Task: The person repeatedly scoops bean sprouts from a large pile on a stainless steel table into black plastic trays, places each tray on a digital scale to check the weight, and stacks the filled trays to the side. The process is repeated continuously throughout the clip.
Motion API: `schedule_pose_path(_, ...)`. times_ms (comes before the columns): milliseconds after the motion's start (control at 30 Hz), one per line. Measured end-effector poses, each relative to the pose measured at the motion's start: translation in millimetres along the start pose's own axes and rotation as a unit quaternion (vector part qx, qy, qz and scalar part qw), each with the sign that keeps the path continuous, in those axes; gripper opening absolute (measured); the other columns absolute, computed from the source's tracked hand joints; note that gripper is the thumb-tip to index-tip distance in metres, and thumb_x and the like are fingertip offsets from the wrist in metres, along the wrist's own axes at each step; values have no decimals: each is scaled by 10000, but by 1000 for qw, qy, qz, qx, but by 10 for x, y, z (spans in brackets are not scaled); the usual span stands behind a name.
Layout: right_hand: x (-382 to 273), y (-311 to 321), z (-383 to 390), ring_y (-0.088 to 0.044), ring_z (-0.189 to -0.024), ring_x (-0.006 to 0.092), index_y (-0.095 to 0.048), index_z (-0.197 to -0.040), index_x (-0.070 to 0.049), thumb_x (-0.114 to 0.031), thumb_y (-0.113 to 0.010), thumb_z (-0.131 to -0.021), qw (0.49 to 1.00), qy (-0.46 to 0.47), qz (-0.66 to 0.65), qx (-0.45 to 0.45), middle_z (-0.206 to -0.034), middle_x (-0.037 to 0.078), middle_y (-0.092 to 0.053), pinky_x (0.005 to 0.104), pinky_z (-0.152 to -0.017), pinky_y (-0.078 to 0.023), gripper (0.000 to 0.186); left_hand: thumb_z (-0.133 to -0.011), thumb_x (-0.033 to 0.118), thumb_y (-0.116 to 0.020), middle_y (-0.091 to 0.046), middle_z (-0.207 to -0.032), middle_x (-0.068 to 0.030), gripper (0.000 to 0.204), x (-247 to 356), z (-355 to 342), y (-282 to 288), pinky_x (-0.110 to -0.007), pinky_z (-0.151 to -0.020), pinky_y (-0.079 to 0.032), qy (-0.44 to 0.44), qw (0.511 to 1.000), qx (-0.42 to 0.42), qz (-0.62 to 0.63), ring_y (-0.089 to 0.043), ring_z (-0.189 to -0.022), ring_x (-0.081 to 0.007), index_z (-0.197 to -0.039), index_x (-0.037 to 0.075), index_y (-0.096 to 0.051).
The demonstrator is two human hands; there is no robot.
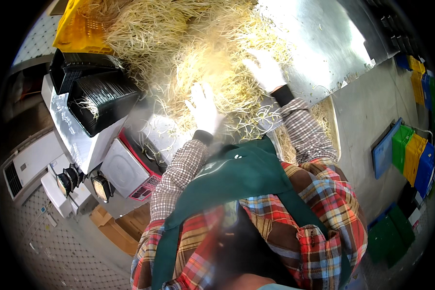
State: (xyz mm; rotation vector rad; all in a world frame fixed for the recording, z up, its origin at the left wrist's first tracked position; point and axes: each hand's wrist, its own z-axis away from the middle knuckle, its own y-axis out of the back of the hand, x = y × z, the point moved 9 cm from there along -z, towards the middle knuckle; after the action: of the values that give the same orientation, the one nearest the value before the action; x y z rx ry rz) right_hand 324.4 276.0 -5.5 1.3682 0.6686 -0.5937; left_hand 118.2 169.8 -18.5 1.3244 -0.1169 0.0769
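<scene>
A large loose heap of pale bean sprouts (222, 72) lies on a shiny metal table (314, 58) in front of me. My left hand (204, 112), in a white glove, rests at the near left side of the heap with its fingers stretched out against the sprouts. Farther off and to the right, my white-gloved right hand (267, 72) reaches over the heap's right side, fingers apart and pointing left. Neither hand grips anything that I can see. Glare washes out part of both gloves.
Nested black plastic trays (104, 99) stand to the left, some sprouts in the front one. Behind them is a yellow crate (84, 31). A red-edged scale (125, 166) sits nearer, above a cardboard box (116, 227). A bin of sprouts (324, 118) lies under my right forearm.
</scene>
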Motion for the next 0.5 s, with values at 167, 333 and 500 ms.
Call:
schedule_pose_path(167, 74, -505, -111, -661, -966, 308, -690, -1098, -91, -288, -612, -897, 990, -60, -129, -5, -1024, 173, -704, 414, -896, -502, 292, -594, 363, -898, -135, -1587, -250, 1278, -24, -21, 17, -639, -1135, -174, -20, 1000, 9, -2, -136, -1478, -396, -1547, 50, -105)
schedule_pose_path(333, 540, 241, -335, -619, -970, 326, -582, -1305, -104, -319, -673, -874, 992, -3, -22, 127, -1060, 173, -654, 406, -898, -480, 490, -613, 423, -879, -134, -1590, -242, 1241, -54, -12, 39, -665, -1128, -146, -17, 999, -17, -23, -133, -1479, -399, -1546, 70, -143)
schedule_pose_path(500, -760, 155, 474, -454, -1313, 342, -339, -1500, -170, -273, -824, -728, 950, 275, 138, -51, -1415, 161, -485, 471, -1084, -384, 918, -656, 503, -819, -149, -1583, -251, 1154, -151, 436, -1, -692, -1117, -99, -55, 998, 11, 18, -128, -1479, -402, -1531, 67, -207)
